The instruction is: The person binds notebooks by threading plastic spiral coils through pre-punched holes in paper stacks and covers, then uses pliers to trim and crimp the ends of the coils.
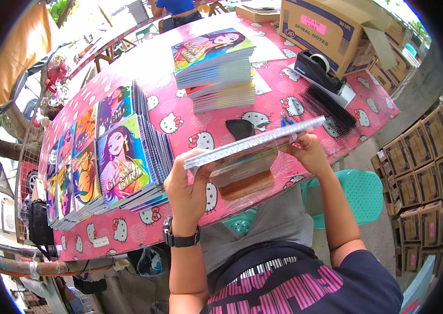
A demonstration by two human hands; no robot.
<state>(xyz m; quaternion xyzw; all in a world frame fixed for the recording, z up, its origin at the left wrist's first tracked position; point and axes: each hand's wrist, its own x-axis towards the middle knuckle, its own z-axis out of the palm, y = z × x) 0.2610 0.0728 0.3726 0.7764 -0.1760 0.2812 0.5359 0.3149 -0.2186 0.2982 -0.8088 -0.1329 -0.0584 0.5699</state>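
Observation:
Between my two hands, just above the table's near edge, is a notebook [255, 140] tilted so that its white, hole-punched edge faces up. My left hand [186, 180], with a black watch on its wrist, is closed on the left end, thumb on the near side. My right hand [307, 153] pinches the right end. Most of the notebook's cover is turned from view. Below it lies a brown wooden block [247, 187]. Beyond it are a flat black piece [240, 129] and a small blue-handled tool [286, 119]. Black spiral coils [330, 110] lie in a bundle to the right.
Stacks of colourful spiral notebooks [126, 158] cover the table's left side. Another stack [213, 68] stands farther back. A black tape dispenser [320, 72] and an open cardboard box [321, 34] are at the far right. A green stool [352, 199] and piled cartons [423, 178] stand right of the table.

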